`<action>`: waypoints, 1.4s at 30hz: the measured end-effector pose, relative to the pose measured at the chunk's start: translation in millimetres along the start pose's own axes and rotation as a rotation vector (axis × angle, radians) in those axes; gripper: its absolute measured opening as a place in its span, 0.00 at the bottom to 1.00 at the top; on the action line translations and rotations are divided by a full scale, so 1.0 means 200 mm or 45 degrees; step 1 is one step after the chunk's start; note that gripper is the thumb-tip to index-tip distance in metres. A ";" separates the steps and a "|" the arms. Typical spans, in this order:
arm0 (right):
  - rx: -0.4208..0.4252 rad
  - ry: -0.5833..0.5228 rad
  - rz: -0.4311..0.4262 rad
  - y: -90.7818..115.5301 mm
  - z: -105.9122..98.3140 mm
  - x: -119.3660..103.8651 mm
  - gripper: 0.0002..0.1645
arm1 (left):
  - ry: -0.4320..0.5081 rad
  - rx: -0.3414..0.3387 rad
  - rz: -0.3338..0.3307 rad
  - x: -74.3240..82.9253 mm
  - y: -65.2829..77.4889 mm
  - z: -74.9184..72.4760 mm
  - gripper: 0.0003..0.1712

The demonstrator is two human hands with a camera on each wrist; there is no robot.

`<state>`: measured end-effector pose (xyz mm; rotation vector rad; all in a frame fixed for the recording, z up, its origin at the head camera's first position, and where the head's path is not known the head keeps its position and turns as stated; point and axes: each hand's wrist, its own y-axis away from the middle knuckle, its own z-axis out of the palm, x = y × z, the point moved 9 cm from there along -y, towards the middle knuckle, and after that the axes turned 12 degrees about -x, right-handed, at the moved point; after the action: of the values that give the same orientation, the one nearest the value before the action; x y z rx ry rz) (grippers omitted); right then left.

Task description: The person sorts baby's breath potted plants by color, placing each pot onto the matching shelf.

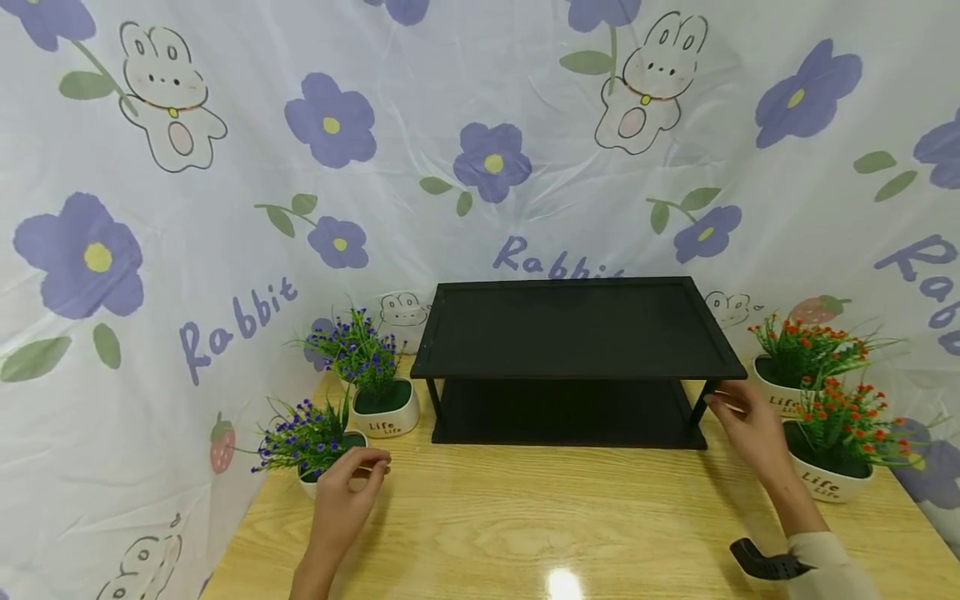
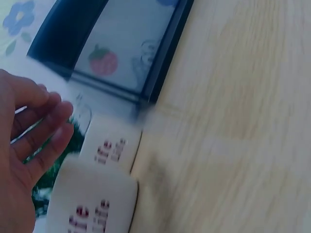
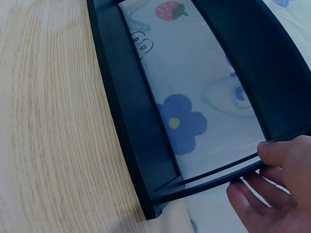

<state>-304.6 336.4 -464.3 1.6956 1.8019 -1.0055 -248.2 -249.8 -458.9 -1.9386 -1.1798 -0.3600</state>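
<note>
The black two-tier shelf [image 1: 573, 329] stands on the wood-grain table [image 1: 525, 517], directly left of the right hand [image 1: 753, 429], which grips the shelf's right front post [image 1: 703, 402] between thumb and fingers, just under the upper board. The left hand [image 1: 345, 492] is in front of the shelf and beyond its left end, well apart from it, fingers loosely bent and holding nothing. Potted purple flowers [image 1: 311, 442] sit left of the shelf; potted orange-red flowers [image 1: 843, 425] sit right of it.
</note>
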 end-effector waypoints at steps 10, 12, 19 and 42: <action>-0.032 0.030 0.008 -0.03 0.03 0.03 0.26 | 0.101 0.013 -0.097 -0.12 0.13 -0.12 0.10; -0.045 0.021 0.017 -0.03 0.03 0.05 0.27 | 0.085 0.009 -0.142 -0.13 0.17 -0.14 0.10; -0.084 -0.051 0.042 -0.04 0.05 0.07 0.32 | 0.001 0.106 -0.319 -0.12 0.24 -0.27 0.08; -0.211 -0.278 -0.128 -0.10 0.09 0.09 0.24 | 0.541 -0.264 -0.859 -0.63 0.26 -0.16 0.59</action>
<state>-330.2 334.4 -485.5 1.3539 1.7869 -1.0096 -265.6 -362.2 -541.4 -1.4608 -1.5109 -1.2227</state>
